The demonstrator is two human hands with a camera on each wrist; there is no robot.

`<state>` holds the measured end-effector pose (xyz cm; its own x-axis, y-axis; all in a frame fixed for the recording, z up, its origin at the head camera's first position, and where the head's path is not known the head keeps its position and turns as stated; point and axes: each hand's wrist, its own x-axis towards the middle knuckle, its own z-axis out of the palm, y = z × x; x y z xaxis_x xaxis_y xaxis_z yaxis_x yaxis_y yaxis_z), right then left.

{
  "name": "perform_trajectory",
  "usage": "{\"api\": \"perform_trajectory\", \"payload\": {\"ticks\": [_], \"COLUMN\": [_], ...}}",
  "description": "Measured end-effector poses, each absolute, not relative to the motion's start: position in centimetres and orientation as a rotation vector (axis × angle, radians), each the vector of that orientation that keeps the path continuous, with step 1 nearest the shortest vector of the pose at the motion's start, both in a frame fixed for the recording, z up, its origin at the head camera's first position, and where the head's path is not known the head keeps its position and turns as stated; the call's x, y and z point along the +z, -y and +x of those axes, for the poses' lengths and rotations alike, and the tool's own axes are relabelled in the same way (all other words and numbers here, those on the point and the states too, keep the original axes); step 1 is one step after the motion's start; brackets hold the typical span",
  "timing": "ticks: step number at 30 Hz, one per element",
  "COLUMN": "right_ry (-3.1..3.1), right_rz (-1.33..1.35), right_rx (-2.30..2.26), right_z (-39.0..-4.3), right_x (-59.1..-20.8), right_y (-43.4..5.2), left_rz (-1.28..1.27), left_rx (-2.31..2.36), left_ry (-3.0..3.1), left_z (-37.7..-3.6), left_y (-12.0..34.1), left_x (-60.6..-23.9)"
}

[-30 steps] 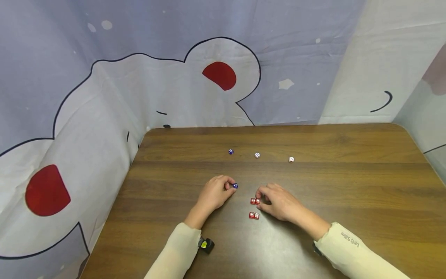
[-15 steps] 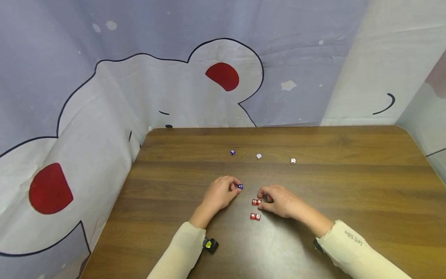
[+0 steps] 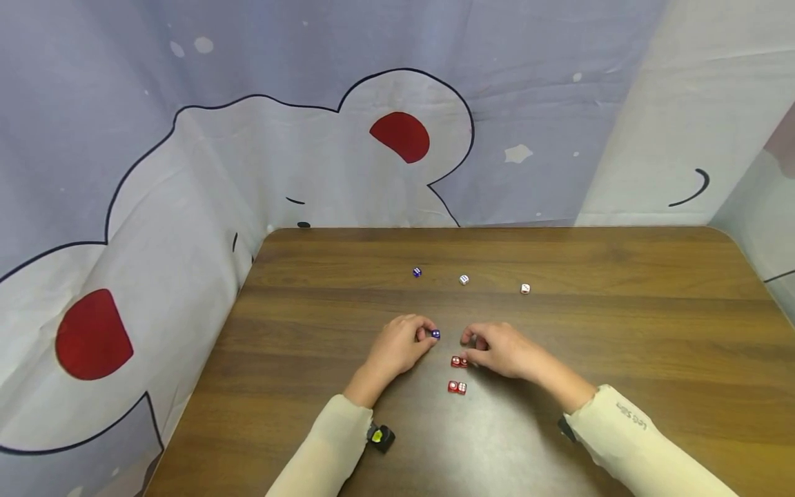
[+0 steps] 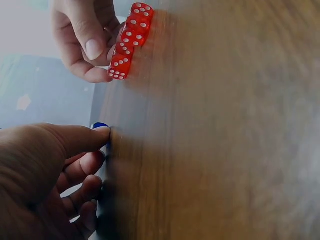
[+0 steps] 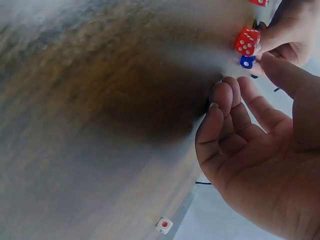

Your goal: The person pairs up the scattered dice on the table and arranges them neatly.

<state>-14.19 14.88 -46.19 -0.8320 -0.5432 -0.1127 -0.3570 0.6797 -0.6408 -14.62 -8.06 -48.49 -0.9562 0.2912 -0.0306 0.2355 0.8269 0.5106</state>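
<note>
My left hand point(image 3: 397, 347) pinches a blue die point(image 3: 436, 334) between thumb and fingertips, close over the tabletop. In the left wrist view the thumb hides most of that blue die point(image 4: 100, 125). Right of it, my right hand point(image 3: 504, 351) holds nothing, its thumb and fingers loosely bent with a gap between them. Its thumb overlaps the right end of a pair of red dice point(image 3: 456, 362) standing side by side. A second red pair point(image 3: 457, 388) lies nearer to me, also side by side. In the right wrist view the blue die point(image 5: 247, 61) shows beside a red die point(image 5: 248, 41).
Farther back on the wooden table point(image 3: 621, 331) lie another blue die point(image 3: 417, 272), a white die point(image 3: 464, 279) and a second white die point(image 3: 525, 288), spaced apart. A printed curtain point(image 3: 298, 159) hangs along the table's back and left edges.
My left hand has slid the blue die to the right, toward the right hand. The right hand has come off the rear red pair and shifted slightly away from me.
</note>
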Motion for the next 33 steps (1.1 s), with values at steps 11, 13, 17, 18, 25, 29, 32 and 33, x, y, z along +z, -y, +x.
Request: {"api": "perform_trajectory", "payload": {"ticks": [11, 13, 17, 18, 25, 29, 32, 33], "right_ry": [-2.641, -2.657, -2.682, -2.688, -2.713, -2.717, -2.716, -2.715], "right_rz": [-0.703, -0.703, -0.710, -0.711, -0.696, -0.686, -0.680, -0.675], "right_rx": [-0.935, -0.933, -0.930, -0.929, -0.932, -0.941, -0.954, -0.957], "right_z": [-15.6, -15.9, -16.5, -16.7, -17.8, -18.6, -19.1, -19.2], "right_x": [-46.0, -45.9, -45.8, -45.7, -45.2, -44.9, -44.7, -44.6], "right_y": [-14.7, -14.6, -14.5, -14.4, -14.1, -14.0, -13.9, -13.9], "left_rz": [0.453, 0.452, 0.452, 0.452, 0.476, 0.475, 0.479, 0.486], "left_rx": [0.759, 0.756, 0.762, 0.761, 0.748, 0.745, 0.748, 0.745], "left_ry": [-2.898, -2.901, -2.901, -2.900, -2.904, -2.906, -2.902, -2.902], "left_z": [-14.6, -14.6, -14.6, -14.7, -14.8, -14.8, -14.8, -14.7], "left_y": [7.5, 7.5, 7.4, 7.3, 7.0, 6.8, 6.4, 6.3], "left_x": [-48.5, -48.5, -48.6, -48.6, -48.8, -48.8, -48.8, -48.8]}}
